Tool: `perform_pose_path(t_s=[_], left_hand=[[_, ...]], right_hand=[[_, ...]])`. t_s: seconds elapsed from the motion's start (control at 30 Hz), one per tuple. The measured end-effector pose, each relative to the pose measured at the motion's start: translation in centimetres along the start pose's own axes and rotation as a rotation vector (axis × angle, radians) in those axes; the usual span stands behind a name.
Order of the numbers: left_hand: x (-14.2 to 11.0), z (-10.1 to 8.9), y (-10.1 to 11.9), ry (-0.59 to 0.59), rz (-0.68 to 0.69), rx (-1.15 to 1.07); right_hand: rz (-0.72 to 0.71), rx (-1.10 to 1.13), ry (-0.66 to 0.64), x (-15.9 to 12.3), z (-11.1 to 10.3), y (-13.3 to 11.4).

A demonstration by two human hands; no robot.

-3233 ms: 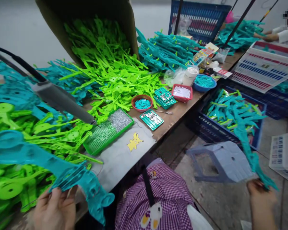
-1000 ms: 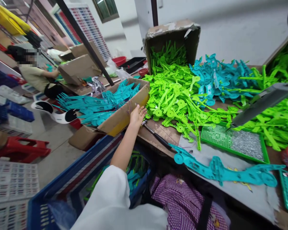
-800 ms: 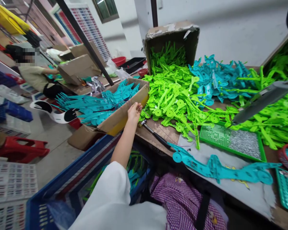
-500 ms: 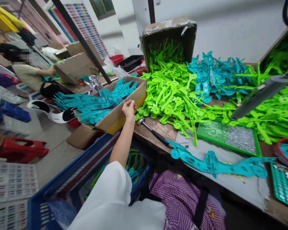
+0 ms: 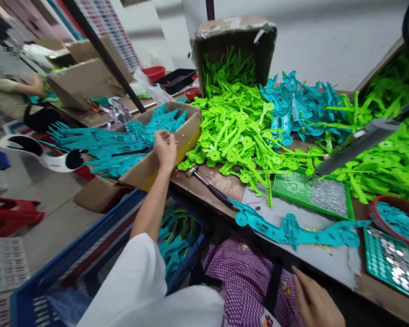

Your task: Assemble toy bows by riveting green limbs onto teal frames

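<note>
My left hand (image 5: pixel 165 149) is raised at the near wall of a cardboard box (image 5: pixel 145 170). Its fingers are curled in a pinch; whatever they may hold is too small to make out. Turquoise plastic parts (image 5: pixel 102 143) are heaped in that box, just beyond the fingers. My right hand (image 5: pixel 315 297) is low at the bottom right, fingers stretched out, with nothing visible in it. One long turquoise plastic part (image 5: pixel 293 232) lies along the table's front edge on a grey cloth (image 5: pixel 341 261). A hammer (image 5: pixel 207 184) lies left of it.
Lime-green plastic parts (image 5: pixel 231 131) are piled behind. A grey tool (image 5: pixel 357 147) hangs over a green tray (image 5: pixel 313 195) of small metal pieces. At right are a red basket (image 5: pixel 375 215) and a teal tray (image 5: pixel 378 254) of silver discs. A blue crate (image 5: pixel 98 259) stands below; a co-worker (image 5: pixel 7 93) sits left.
Both hands held turquoise parts at first; one part now lies on the cloth. The left hand has curled its fingers and moved along the box edge. The right hand has re-entered view.
</note>
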State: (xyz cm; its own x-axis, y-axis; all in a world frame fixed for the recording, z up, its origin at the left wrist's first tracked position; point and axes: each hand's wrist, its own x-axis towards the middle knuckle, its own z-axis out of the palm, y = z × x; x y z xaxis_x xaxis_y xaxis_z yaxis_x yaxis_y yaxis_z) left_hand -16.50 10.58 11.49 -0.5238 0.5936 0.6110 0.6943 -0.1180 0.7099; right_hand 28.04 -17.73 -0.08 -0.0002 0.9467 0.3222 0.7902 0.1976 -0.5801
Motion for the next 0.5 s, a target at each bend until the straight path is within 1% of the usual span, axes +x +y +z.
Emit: perform_pose_path(t_s=[0.03,0.07,0.1,0.13,0.17,0.2,0.23,0.27,0.33,0.4,0.43,0.47,0.5], left_hand=[[-1.3,0.0,1.0,0.035,0.038,-0.019],[-3.0,0.0,2.1,0.016,0.069,-0.037],[-5.2,0.1,3.3,-0.075,0.113,-0.061],[-7.7,0.3,4.4,-0.312,0.229,-0.094],[-10.3,0.6,5.4,-0.644,0.365,-0.124],[-12.9,0.9,6.2,-0.866,0.469,-0.132],[-15.3,1.3,6.9,-1.032,0.554,-0.117],[-17.4,1.8,7.5,-1.160,0.624,-0.095],[-20.3,3.1,8.2,-1.302,0.718,-0.031],[-21.5,4.4,8.6,-1.383,0.782,0.029],[-21.7,4.9,8.7,-1.411,0.808,0.051],[-21.7,5.3,8.7,-1.429,0.830,0.062],[-21.6,5.5,8.7,-1.432,0.848,0.064]], right_hand=[[-0.012,0.006,0.012,0.8,0.2,0.1],[-0.007,0.012,0.040,1.7,0.2,0.0],[0.014,0.023,0.086,2.7,0.0,-0.1],[0.055,0.035,0.131,3.9,-0.5,-0.4],[0.113,0.050,0.171,5.2,-1.1,-0.7],[0.173,0.077,0.217,6.6,-1.9,-1.1],[0.241,0.110,0.267,8.2,-2.7,-1.5],[0.296,0.158,0.334,9.8,-3.5,-2.1],[0.348,0.319,0.502,13.0,-4.9,-3.2],[0.303,0.476,0.662,15.5,-5.6,-4.1],[0.279,0.541,0.696,16.2,-5.7,-4.4],[0.263,0.587,0.690,16.4,-5.5,-4.5],[0.263,0.614,0.639,16.0,-5.1,-4.4]])
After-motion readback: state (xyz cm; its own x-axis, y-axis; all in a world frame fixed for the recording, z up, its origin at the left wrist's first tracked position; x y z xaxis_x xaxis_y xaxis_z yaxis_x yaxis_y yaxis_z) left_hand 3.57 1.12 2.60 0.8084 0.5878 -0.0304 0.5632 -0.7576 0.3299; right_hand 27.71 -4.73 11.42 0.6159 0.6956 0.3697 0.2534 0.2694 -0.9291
